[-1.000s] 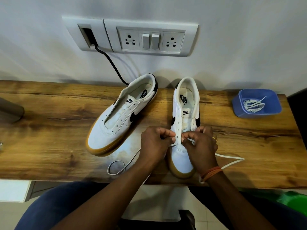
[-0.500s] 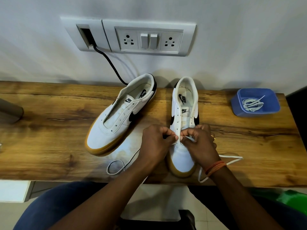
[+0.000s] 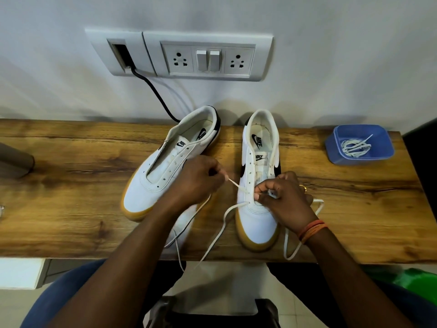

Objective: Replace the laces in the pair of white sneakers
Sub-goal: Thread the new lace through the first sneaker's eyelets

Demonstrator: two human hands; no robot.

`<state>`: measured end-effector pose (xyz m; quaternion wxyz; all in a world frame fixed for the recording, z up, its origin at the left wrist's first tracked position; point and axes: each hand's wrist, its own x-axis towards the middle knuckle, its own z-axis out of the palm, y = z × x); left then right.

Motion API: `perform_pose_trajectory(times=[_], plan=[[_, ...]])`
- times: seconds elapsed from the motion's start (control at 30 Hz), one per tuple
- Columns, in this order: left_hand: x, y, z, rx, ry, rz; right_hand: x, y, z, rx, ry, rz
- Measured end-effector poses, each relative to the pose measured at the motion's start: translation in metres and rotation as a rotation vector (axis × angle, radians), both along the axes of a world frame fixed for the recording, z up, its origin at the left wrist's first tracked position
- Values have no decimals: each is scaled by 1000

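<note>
Pinching lace [image 3: 233,183] ends, both hands [image 3: 201,178] [image 3: 283,197] work beside the blue tub [image 3: 331,147].

sneakers [image 3: 257,181] on table [image 3: 71,197], tub [image 3: 359,159] right

glossy wood-grain table [image 3: 71,209], plastic tub [image 3: 331,147]

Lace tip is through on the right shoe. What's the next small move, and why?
Probably keep drawing the lace out with the left hand, which pinches its tip, while the right hand steadies the right sneaker. A slack loop hangs off the table edge, so the lace is not snug at the lowest eyelets.
</note>
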<state>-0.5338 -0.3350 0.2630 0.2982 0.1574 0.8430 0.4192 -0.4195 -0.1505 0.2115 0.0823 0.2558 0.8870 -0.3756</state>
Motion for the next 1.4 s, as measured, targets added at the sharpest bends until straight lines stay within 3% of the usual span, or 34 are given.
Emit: perform_pose_trajectory(times=[0.27,0.43,0.6,0.7,0.8,1.07,1.23,1.4], plan=[[-34,-30,23,206,-52,370,-1,7,5,-26,-19,35],[-29,-21,26,343,12,472,-1,6,6,-35,-6,41],[0,0,-1,146,-175,337,0,6,5,-25,17,31],[21,12,-11,-15,-223,256,0,6,5,-21,17,33],[37,22,-21,-27,-191,206,-1,5,5,-17,16,15],[46,33,-30,165,-331,360,-1,3,10,0,17,11],[24,26,-12,278,-183,386,-1,4,8,-4,13,41],[-11,9,16,481,-126,568,0,4,13,8,-15,22]])
